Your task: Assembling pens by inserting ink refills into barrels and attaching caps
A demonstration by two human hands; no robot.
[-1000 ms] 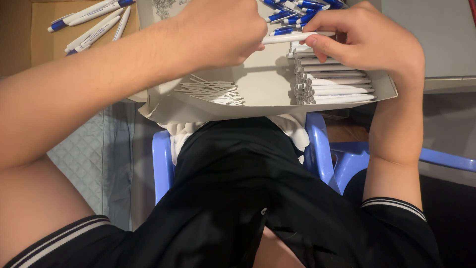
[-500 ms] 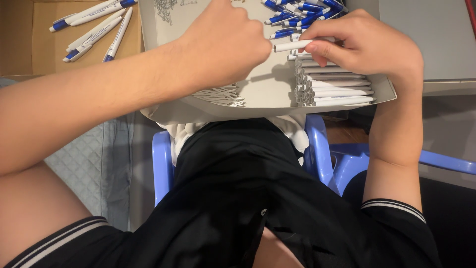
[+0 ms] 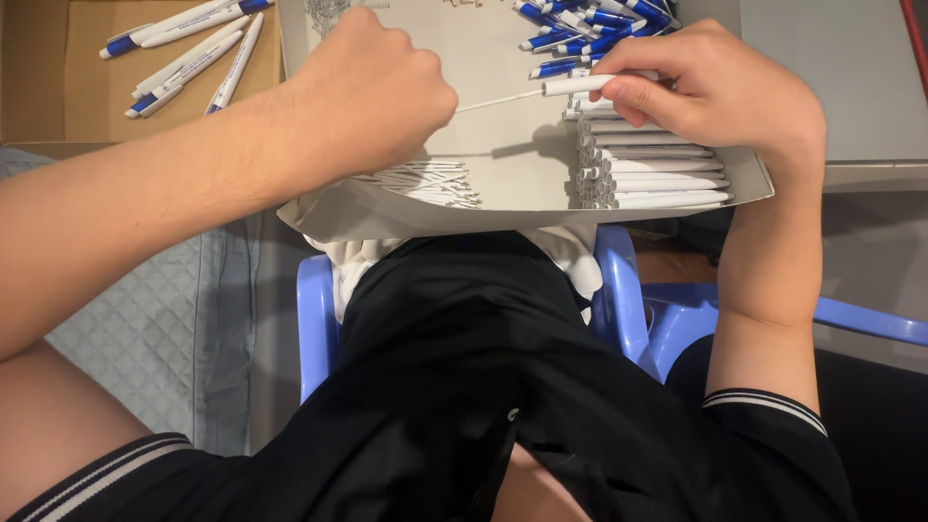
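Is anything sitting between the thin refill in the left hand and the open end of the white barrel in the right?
Nothing visible. The thin refill runs straight from the left hand to the white barrel pinched by the right hand. Only bare tray lies beneath.

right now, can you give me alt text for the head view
The left hand holds a thin white refill that enters a white pen barrel pinched in the right hand, above a shallow grey cardboard tray of white barrels and blue-and-white pens.
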